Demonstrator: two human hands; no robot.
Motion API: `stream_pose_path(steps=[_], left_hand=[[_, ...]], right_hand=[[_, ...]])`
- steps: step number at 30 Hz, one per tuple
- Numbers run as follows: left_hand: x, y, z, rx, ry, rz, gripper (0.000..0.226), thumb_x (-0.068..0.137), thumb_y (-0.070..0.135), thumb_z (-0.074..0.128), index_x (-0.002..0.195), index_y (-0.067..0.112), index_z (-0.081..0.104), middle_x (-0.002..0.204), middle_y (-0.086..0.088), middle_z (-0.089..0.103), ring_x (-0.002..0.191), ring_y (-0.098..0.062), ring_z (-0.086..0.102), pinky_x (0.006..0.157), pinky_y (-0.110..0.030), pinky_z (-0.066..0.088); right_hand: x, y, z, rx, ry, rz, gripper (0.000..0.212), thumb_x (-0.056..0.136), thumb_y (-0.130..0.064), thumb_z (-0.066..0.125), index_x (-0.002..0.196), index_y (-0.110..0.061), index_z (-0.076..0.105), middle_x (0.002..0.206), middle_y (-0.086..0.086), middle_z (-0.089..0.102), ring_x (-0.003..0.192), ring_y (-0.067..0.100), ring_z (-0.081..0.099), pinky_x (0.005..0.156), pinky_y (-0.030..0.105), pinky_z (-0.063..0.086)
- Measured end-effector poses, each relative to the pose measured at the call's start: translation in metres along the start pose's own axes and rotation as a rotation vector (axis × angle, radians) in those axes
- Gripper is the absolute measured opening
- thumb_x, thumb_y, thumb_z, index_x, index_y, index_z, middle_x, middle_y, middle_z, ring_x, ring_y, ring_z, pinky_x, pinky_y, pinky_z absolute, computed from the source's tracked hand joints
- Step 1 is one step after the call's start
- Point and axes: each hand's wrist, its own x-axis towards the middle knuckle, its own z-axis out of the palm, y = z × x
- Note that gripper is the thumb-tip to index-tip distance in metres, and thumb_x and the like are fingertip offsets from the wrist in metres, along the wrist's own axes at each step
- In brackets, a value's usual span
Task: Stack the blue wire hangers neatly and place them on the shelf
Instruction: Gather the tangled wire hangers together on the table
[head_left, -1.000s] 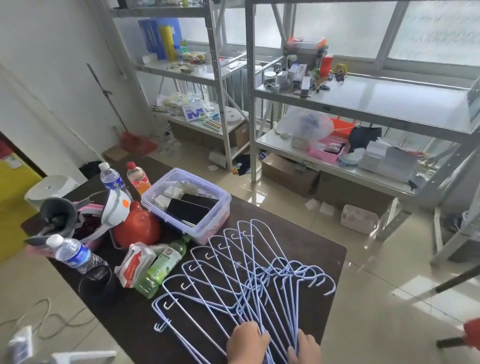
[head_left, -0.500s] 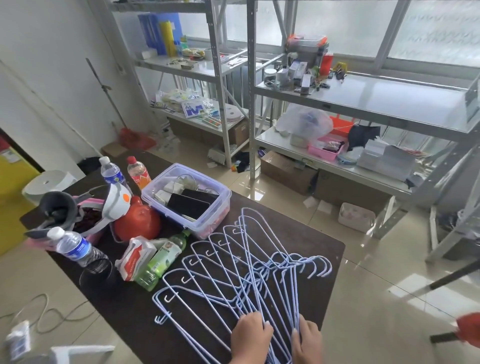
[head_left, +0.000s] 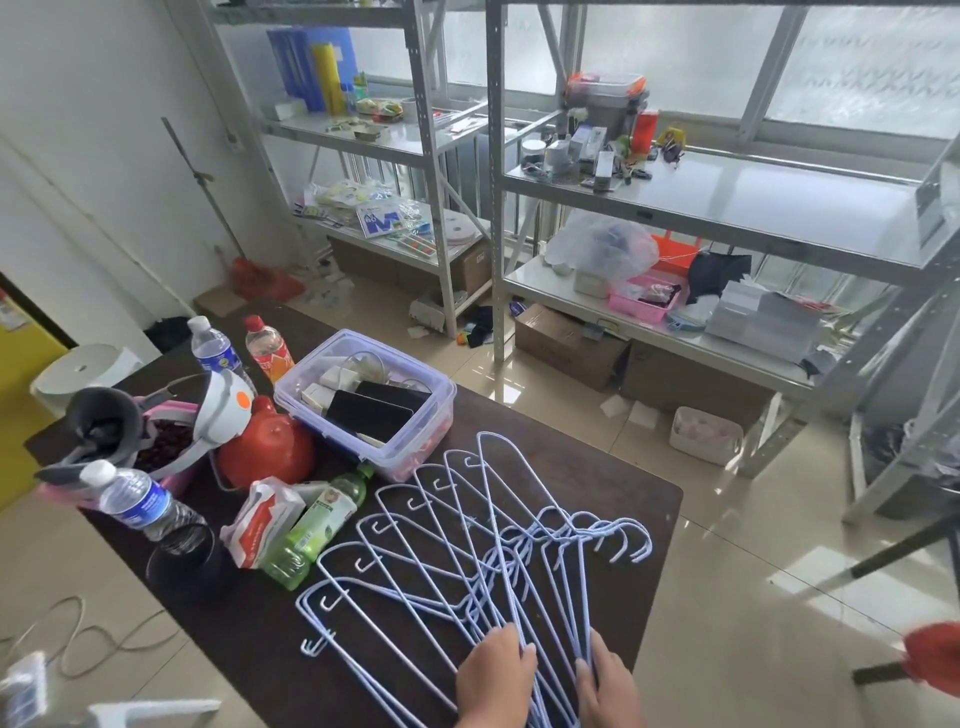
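Observation:
Several blue wire hangers (head_left: 483, 551) lie fanned out on the dark table (head_left: 613, 467), their hooks bunched toward the right edge. My left hand (head_left: 493, 675) grips the near ends of the hangers at the table's front edge. Right beside it, my right hand (head_left: 605, 686) holds the rightmost wires. The metal shelf (head_left: 753, 208) stands across the floor behind the table, its middle level largely bare on the right side.
A clear plastic box (head_left: 363, 400), a red jug (head_left: 265, 447), water bottles (head_left: 140, 499), a green bottle (head_left: 311, 525) and a tissue pack (head_left: 260, 519) crowd the table's left half. Cardboard boxes (head_left: 566, 343) sit under the shelf. A second shelf (head_left: 363, 140) stands at the left.
Both hands have slid forward along the hangers. The fan has narrowed, with the wires drawn closer together.

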Motion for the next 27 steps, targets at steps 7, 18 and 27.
stream_pose_path(steps=[7, 18, 27], left_hand=[[0.000, 0.002, 0.001, -0.039, 0.044, 0.032, 0.025, 0.094, 0.044, 0.037, 0.082, 0.022, 0.034, 0.107, -0.004, 0.054, 0.106, -0.026, 0.058, 0.071, -0.031, 0.029], [0.003, 0.000, -0.003, -0.027, -0.030, -0.021, 0.030, 0.094, 0.043, 0.039, 0.077, 0.019, 0.033, 0.093, 0.000, 0.044, 0.111, -0.026, 0.058, 0.073, -0.030, 0.032], [0.004, 0.003, -0.011, 0.013, -0.098, -0.067, 0.030, 0.090, 0.051, 0.045, 0.089, 0.022, 0.038, 0.113, -0.002, 0.065, 0.111, -0.025, 0.060, 0.084, -0.034, 0.044]], right_hand=[[-0.001, -0.007, -0.007, 0.047, 0.028, 0.005, 0.051, 0.086, -0.009, 0.059, 0.135, -0.009, 0.046, 0.098, 0.028, 0.066, 0.093, 0.043, 0.063, 0.084, 0.042, 0.047], [-0.004, -0.013, -0.014, 0.025, -0.119, 0.112, 0.061, 0.087, -0.022, 0.058, 0.142, -0.016, 0.034, 0.112, 0.018, 0.064, 0.105, 0.032, 0.061, 0.091, 0.034, 0.044], [-0.005, -0.021, -0.024, 0.014, -0.137, 0.227, 0.010, 0.085, -0.024, 0.057, 0.087, -0.025, 0.047, 0.073, -0.004, 0.057, 0.071, 0.016, 0.054, 0.075, 0.026, 0.045]])
